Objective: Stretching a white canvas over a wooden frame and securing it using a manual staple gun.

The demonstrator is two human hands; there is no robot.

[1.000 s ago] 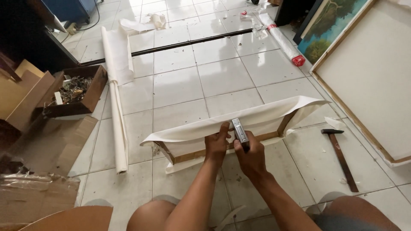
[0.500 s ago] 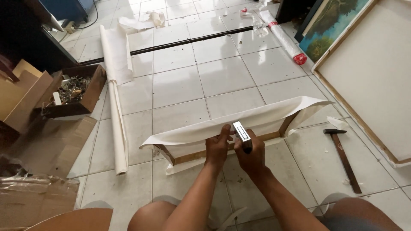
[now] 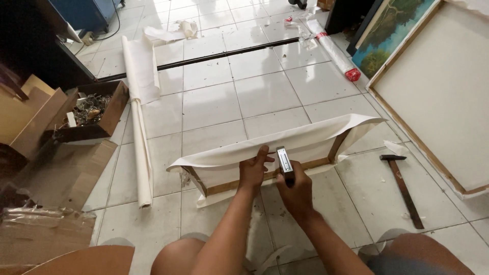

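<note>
A small wooden stretcher frame (image 3: pixel 224 187) stands on its edge on the white tiled floor, with a sheet of white canvas (image 3: pixel 300 138) draped over its top. My left hand (image 3: pixel 253 169) presses the canvas against the upper bar, fingers folded over the edge. My right hand (image 3: pixel 295 189) grips a metal staple gun (image 3: pixel 284 162), its nose set against the same bar just right of my left hand. Both my forearms reach forward between my bent knees.
A hammer (image 3: pixel 402 187) lies on the floor to the right. A large stretched canvas (image 3: pixel 438 97) and a painting (image 3: pixel 389 35) lean at the right. A long canvas roll (image 3: pixel 141 127) and an open cardboard box (image 3: pixel 84 114) of metal bits sit at the left.
The hands and staple gun stay on the frame's top bar with only a slight shift. The view has tilted a little, nothing else moved.
</note>
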